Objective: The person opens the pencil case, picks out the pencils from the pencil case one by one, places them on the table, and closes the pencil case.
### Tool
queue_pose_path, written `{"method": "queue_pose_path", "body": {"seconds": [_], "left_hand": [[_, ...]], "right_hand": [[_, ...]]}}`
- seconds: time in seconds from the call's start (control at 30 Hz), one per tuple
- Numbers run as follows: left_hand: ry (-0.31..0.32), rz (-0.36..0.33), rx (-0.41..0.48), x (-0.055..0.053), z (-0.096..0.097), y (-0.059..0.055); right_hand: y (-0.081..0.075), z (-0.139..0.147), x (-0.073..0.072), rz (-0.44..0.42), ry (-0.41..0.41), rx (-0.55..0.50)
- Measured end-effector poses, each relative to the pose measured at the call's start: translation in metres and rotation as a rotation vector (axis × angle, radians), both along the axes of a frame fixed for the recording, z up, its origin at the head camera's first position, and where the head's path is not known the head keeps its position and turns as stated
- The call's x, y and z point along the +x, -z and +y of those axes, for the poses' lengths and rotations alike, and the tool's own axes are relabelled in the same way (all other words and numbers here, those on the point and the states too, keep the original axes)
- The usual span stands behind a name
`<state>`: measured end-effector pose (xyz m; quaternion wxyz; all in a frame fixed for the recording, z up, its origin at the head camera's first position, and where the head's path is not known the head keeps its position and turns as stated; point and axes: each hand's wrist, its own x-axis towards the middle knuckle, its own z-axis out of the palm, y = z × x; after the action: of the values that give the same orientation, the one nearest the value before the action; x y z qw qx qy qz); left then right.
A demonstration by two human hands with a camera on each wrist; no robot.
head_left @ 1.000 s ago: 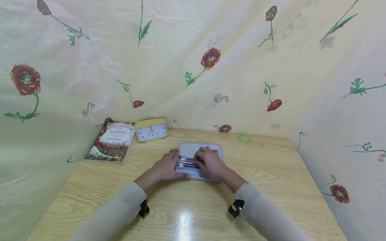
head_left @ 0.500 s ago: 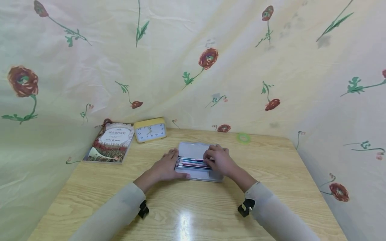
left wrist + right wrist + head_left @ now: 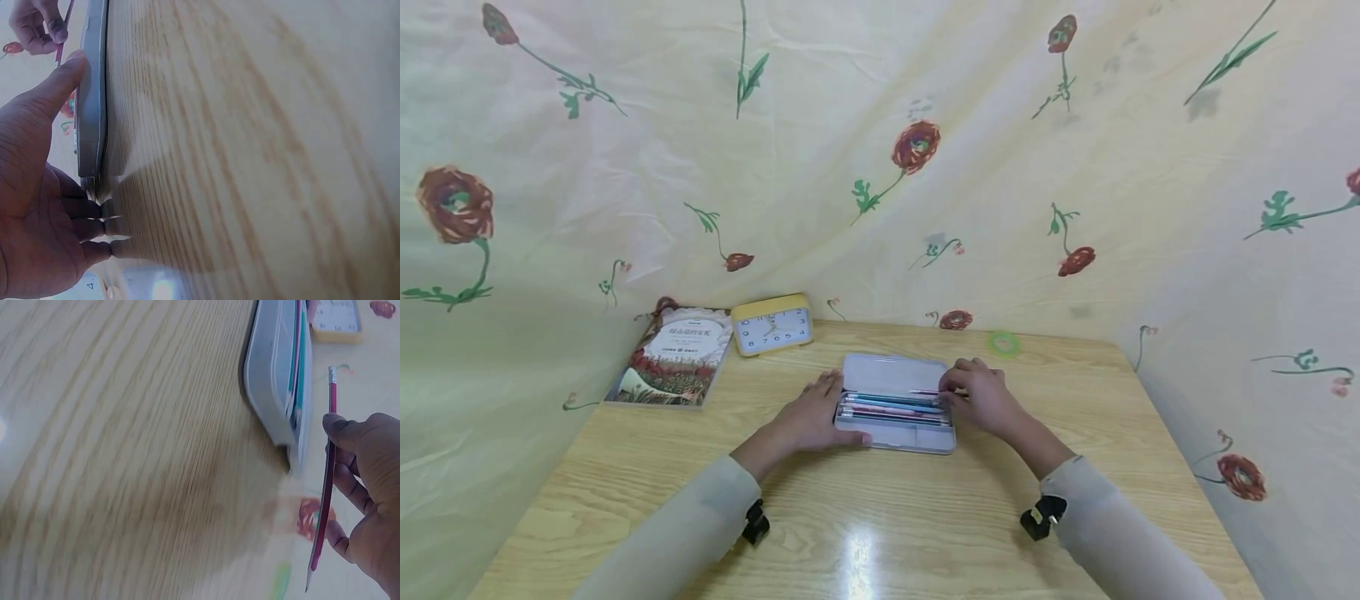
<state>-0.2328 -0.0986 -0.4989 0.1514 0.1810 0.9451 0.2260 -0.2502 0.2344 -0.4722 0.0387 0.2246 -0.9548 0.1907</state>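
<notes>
An open pencil case (image 3: 887, 372) lies on the table with its lid folded back. Several pencils (image 3: 880, 408) lie side by side in its tray. My left hand (image 3: 808, 417) rests at the case's left end, fingers extended along that side and thumb (image 3: 65, 81) against the front edge. Between thumb and fingers, my right hand (image 3: 375, 481) pinches a dark red pencil (image 3: 329, 462) with a silver eraser end and a sharpened tip. That hand is at the case's right end, with the pencil's eraser end reaching over the case in the head view.
At the back left are a book (image 3: 677, 354) and a yellow alarm clock (image 3: 772, 325). A green tape roll (image 3: 1003, 343) lies near the wooden table's (image 3: 865, 517) back edge. Flowered cloth (image 3: 820, 167) hangs behind and at both sides.
My right hand has moved rightward from over the pencils to the case's right end, drawing out the dark red pencil. My left hand stays at the case's left end.
</notes>
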Motion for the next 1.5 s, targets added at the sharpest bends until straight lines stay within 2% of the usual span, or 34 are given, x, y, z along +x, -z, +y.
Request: {"method": "queue_pose_path", "body": {"seconds": [0.2,0.6,0.8,1.5], "left_hand": [[0.007,0.005,0.003,-0.001,-0.001,0.001],[0.003,0.002,-0.013,0.0,0.0,0.002],[0.001,0.004,-0.016,0.0,0.0,0.001],[0.006,0.004,-0.005,-0.001,0.0,0.003]], "right_hand": [[0.004,0.023,-0.001,0.033,0.034,0.0],[0.02,0.071,-0.003,-0.015,0.13,-0.005],[0.027,0.089,-0.003,-0.021,0.147,-0.008],[0.033,0.102,-0.003,-0.04,0.15,-0.006]]}}
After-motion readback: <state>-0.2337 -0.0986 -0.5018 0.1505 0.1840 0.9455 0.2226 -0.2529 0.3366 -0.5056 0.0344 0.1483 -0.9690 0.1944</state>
